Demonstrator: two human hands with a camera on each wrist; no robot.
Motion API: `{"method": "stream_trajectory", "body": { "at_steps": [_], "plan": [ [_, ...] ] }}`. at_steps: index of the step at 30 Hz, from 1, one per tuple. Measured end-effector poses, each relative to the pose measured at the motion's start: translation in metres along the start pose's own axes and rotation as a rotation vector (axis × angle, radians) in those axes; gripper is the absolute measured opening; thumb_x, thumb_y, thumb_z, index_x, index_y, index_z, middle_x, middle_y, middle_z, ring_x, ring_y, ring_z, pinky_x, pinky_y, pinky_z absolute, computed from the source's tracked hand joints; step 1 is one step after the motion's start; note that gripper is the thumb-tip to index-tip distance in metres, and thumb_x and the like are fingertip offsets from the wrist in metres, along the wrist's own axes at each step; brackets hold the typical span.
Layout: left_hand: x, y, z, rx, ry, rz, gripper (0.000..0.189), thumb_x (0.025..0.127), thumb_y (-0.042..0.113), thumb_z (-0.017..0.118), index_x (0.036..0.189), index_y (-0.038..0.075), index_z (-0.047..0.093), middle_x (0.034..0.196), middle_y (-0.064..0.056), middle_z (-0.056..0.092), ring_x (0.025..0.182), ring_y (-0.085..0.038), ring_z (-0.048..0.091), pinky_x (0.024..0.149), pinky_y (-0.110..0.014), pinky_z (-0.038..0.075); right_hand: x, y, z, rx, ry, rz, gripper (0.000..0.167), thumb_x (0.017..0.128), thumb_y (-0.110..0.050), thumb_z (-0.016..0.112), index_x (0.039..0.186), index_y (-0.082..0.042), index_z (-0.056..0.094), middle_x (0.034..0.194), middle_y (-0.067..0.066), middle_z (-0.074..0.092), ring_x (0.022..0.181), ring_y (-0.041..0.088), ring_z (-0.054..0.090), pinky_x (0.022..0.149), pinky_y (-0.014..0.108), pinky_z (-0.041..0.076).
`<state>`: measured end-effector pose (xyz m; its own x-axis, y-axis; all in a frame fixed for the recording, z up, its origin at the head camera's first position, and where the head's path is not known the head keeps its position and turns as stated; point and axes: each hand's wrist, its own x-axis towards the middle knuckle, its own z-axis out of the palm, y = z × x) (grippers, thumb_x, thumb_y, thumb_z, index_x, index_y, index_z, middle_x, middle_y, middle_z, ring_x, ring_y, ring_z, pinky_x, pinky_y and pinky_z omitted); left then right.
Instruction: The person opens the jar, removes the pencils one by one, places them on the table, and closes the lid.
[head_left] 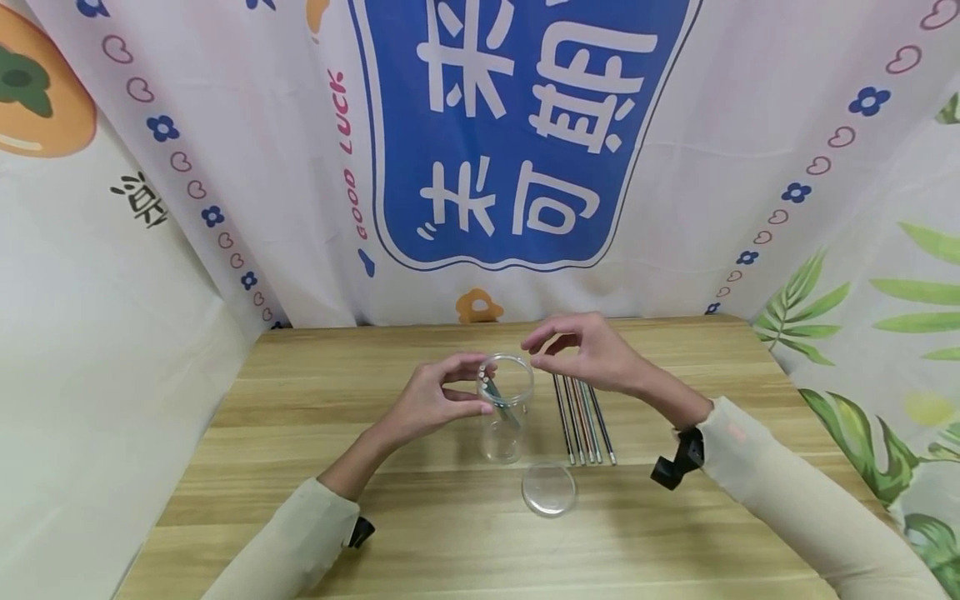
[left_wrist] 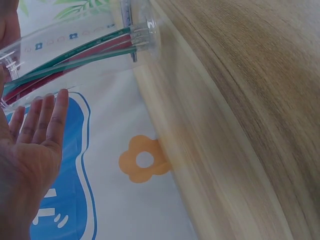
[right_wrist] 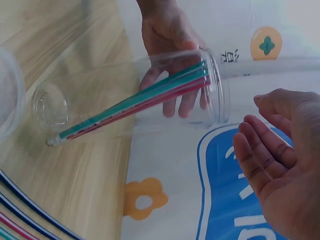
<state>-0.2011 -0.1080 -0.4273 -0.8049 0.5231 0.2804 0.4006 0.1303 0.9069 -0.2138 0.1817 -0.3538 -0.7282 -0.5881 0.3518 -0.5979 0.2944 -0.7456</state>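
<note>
A tall clear jar [head_left: 504, 437] stands on the table without its lid. Teal and red pencils [right_wrist: 135, 104] lean inside it. My left hand [head_left: 438, 396] holds the jar near its rim from the left, thumb in front and fingers behind. Just right of the jar's mouth hovers my right hand [head_left: 588, 354], its fingers loosely bent with nothing between them, as the right wrist view also shows. A row of pencils [head_left: 583, 421] in dark blue, red and teal lies to the right of the jar, below the right hand. The round clear lid [head_left: 549, 490] lies flat in front.
The wooden table [head_left: 300, 433] meets a printed white curtain [head_left: 315, 250] at its back edge. More patterned cloth hangs at both sides. A black wrist camera [head_left: 678, 458] sits at the right cuff.
</note>
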Motion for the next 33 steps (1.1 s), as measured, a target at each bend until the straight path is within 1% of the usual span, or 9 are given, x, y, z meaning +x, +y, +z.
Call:
{"method": "stream_trajectory", "body": {
  "at_steps": [5, 8, 13, 17, 20, 23, 25, 29, 33],
  "plan": [
    [0.000, -0.002, 0.000, 0.008, 0.003, 0.007, 0.062, 0.084, 0.007, 0.090, 0.140, 0.009, 0.064, 0.135, -0.011, 0.072, 0.122, -0.029, 0.071, 0.095, -0.034, 0.065, 0.004, -0.007, 0.005, -0.052, -0.048, -0.106, 0.018, 0.092, -0.001, 0.081, 0.110, -0.002, 0.079, 0.111, 0.008, 0.078, 0.096, 0.020, 0.075, 0.083, 0.034, 0.068],
    [0.000, -0.003, 0.000, 0.017, 0.004, 0.011, 0.062, 0.085, 0.008, 0.090, 0.141, 0.010, 0.064, 0.135, -0.011, 0.072, 0.123, -0.030, 0.071, 0.095, -0.033, 0.064, 0.007, -0.010, 0.008, -0.074, -0.075, -0.146, 0.018, 0.092, 0.001, 0.079, 0.110, -0.002, 0.079, 0.110, 0.011, 0.078, 0.092, 0.019, 0.076, 0.081, 0.033, 0.068],
    [0.000, -0.004, 0.000, 0.031, 0.002, 0.012, 0.062, 0.085, 0.010, 0.091, 0.141, 0.009, 0.064, 0.136, -0.016, 0.070, 0.123, -0.030, 0.071, 0.094, -0.034, 0.065, 0.011, -0.015, 0.014, -0.133, -0.088, -0.203, 0.019, 0.091, 0.001, 0.080, 0.110, -0.004, 0.079, 0.106, 0.008, 0.079, 0.090, 0.015, 0.076, 0.077, 0.032, 0.068],
    [0.000, -0.003, 0.000, 0.038, 0.009, 0.013, 0.062, 0.084, 0.010, 0.091, 0.140, 0.010, 0.064, 0.136, -0.017, 0.070, 0.122, -0.030, 0.071, 0.094, -0.035, 0.065, 0.015, -0.018, 0.019, -0.197, -0.092, -0.257, 0.018, 0.090, 0.000, 0.081, 0.108, -0.003, 0.079, 0.103, 0.007, 0.080, 0.089, 0.014, 0.076, 0.078, 0.033, 0.068],
    [-0.001, -0.003, 0.000, 0.044, 0.017, 0.009, 0.062, 0.084, 0.010, 0.091, 0.140, 0.011, 0.064, 0.134, -0.013, 0.071, 0.121, -0.029, 0.071, 0.093, -0.034, 0.065, 0.017, -0.018, 0.022, -0.215, -0.103, -0.270, 0.017, 0.091, 0.000, 0.080, 0.108, -0.002, 0.079, 0.104, 0.008, 0.080, 0.089, 0.013, 0.075, 0.076, 0.033, 0.068],
    [-0.001, -0.003, 0.000, 0.043, 0.020, 0.008, 0.063, 0.084, 0.009, 0.091, 0.141, 0.009, 0.064, 0.133, -0.011, 0.072, 0.122, -0.029, 0.071, 0.093, -0.033, 0.065, 0.019, -0.018, 0.025, -0.201, -0.118, -0.265, 0.018, 0.090, 0.002, 0.080, 0.108, -0.001, 0.079, 0.105, 0.010, 0.080, 0.086, 0.013, 0.074, 0.072, 0.035, 0.069],
    [-0.001, -0.003, 0.000, 0.038, 0.021, 0.008, 0.063, 0.084, 0.008, 0.091, 0.141, 0.007, 0.063, 0.134, -0.011, 0.071, 0.122, -0.030, 0.071, 0.093, -0.033, 0.065, 0.021, -0.019, 0.027, -0.215, -0.124, -0.268, 0.018, 0.089, 0.003, 0.081, 0.107, -0.002, 0.080, 0.104, 0.010, 0.080, 0.085, 0.012, 0.074, 0.074, 0.032, 0.068],
    [-0.001, -0.003, 0.000, 0.034, 0.020, 0.004, 0.064, 0.084, 0.008, 0.091, 0.141, 0.006, 0.063, 0.135, -0.012, 0.070, 0.123, -0.030, 0.071, 0.093, -0.032, 0.065, 0.024, -0.021, 0.029, -0.267, -0.148, -0.279, 0.016, 0.090, 0.000, 0.081, 0.105, -0.004, 0.080, 0.102, 0.007, 0.080, 0.086, 0.010, 0.073, 0.077, 0.023, 0.065],
    [-0.001, -0.003, 0.000, 0.032, 0.020, 0.004, 0.063, 0.084, 0.008, 0.091, 0.141, 0.005, 0.063, 0.136, -0.012, 0.070, 0.123, -0.031, 0.071, 0.092, -0.033, 0.065, 0.026, -0.022, 0.030, -0.291, -0.184, -0.281, 0.014, 0.090, -0.001, 0.081, 0.104, -0.005, 0.081, 0.101, 0.005, 0.080, 0.085, 0.009, 0.073, 0.077, 0.020, 0.064]
  ]
}}
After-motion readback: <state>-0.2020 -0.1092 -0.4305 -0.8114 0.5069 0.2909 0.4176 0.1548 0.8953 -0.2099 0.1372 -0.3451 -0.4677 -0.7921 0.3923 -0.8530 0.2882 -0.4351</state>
